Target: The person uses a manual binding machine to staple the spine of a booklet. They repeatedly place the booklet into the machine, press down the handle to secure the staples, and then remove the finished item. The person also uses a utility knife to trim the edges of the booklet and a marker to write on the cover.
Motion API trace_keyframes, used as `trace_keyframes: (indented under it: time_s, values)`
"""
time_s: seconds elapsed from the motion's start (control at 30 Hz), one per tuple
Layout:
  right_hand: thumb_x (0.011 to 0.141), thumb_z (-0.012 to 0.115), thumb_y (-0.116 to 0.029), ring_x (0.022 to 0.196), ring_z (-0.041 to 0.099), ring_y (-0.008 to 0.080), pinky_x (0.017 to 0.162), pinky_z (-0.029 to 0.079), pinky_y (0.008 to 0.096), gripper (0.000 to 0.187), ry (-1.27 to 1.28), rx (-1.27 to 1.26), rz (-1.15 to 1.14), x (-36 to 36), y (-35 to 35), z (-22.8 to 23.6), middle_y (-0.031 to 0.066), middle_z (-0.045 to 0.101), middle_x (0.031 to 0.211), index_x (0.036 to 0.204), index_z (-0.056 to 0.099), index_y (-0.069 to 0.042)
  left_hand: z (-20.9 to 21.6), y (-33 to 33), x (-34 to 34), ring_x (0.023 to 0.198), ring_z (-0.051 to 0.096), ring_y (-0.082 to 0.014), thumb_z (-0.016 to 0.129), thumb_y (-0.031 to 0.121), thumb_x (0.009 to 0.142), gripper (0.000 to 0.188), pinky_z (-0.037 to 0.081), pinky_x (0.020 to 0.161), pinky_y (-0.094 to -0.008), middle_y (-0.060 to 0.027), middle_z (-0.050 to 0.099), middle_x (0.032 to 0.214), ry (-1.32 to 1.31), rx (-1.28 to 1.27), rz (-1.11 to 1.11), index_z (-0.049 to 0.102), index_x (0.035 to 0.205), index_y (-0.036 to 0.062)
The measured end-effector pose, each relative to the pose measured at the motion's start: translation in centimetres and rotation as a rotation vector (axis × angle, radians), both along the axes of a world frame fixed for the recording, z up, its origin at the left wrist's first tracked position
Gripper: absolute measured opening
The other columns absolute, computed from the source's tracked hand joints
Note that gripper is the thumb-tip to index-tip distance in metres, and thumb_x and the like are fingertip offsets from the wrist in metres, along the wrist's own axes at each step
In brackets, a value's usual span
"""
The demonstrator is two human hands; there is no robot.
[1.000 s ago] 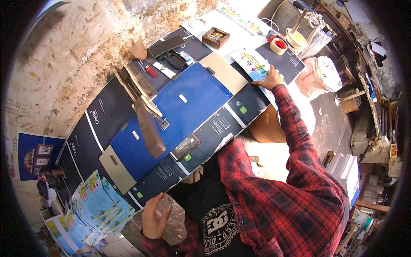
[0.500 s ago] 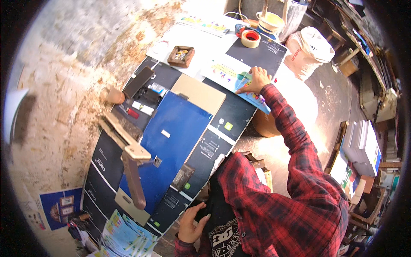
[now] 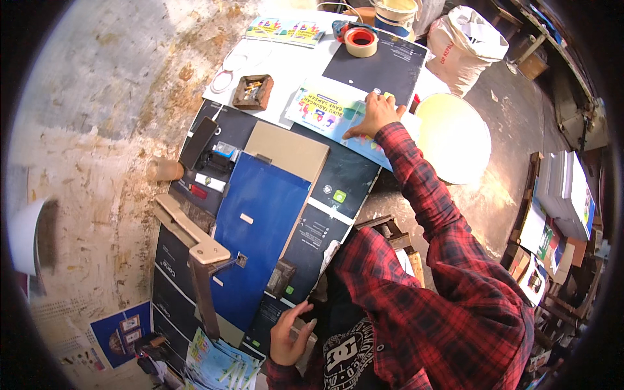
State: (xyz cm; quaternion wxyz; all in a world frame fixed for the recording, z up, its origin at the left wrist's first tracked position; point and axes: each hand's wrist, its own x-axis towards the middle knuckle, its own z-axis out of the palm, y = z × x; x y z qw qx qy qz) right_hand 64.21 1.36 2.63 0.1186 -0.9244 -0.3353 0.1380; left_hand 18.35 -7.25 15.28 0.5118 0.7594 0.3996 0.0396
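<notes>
Paper guillotine (image 3: 195,250) with wooden handle sits just left of the left hand (image 3: 288,335), on a blue cutting board (image 3: 260,234). Left hand, low and near the body, curls loosely at the board's near edge, holding nothing. Far out ahead, right hand (image 3: 372,116) presses flat, fingers spread, on a colourful booklet (image 3: 325,112), arm fully stretched, sleeve checked red. Best done by pinning the sheet evenly, sliding rather than lifting, judging by the reach. Tape roll (image 3: 361,41) beyond the right hand
</notes>
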Motion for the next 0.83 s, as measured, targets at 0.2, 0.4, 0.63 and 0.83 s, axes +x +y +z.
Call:
trace_keyframes:
  time_s: [0.2,0.4,0.63,0.83]
  values:
    - [0.04,0.093,-0.058,0.121,0.047,0.0375,0.096,0.031,0.0642,0.112,-0.076,0.073,-0.03,-1.9,0.0,0.8,0.018,0.063,0.117,0.125,0.051,0.001,0.9,2.1,4.9,0.109,0.064,-0.0274,0.073,0.007,0.083,0.046,0.039,0.105,-0.0466,-0.0095,0.071,0.114,-0.144,0.26,-0.199,0.06,0.127,0.0055]
    - [0.048,0.095,-0.045,0.12,0.051,0.0394,0.101,0.028,0.0651,0.102,-0.152,0.208,-0.078,-3.9,0.3,-0.2,0.0176,0.064,0.112,0.127,0.047,-0.002,0.7,0.3,6.0,0.113,0.063,-0.0232,0.076,0.013,0.083,0.044,0.028,0.113,-0.0508,-0.003,0.071,0.113,-0.273,0.394,-0.213,0.062,0.125,0.0083]
    - [0.071,0.072,-0.071,0.11,0.064,0.031,0.101,0.031,0.0485,0.076,-0.02,0.308,-0.166,-0.6,-0.1,-4.0,0.0151,0.071,0.11,0.115,0.067,-0.01,-2.4,-0.6,1.6,0.111,0.066,-0.0259,0.073,0.013,0.087,0.039,0.041,0.105,-0.047,-0.0076,0.071,0.113,-0.356,0.249,-0.07,0.062,0.123,0.0036]
    - [0.081,0.069,-0.063,0.096,0.071,0.0311,0.101,0.039,0.057,0.057,0.273,0.5,0.138,-0.3,-2.7,4.1,0.0171,0.074,0.092,0.096,0.076,-0.008,-1.4,1.7,1.1,0.119,0.062,-0.0295,0.069,0.011,0.089,0.044,0.045,0.102,-0.0371,-0.0161,0.067,0.122,-0.538,0.331,0.176,0.057,0.131,0.0024]
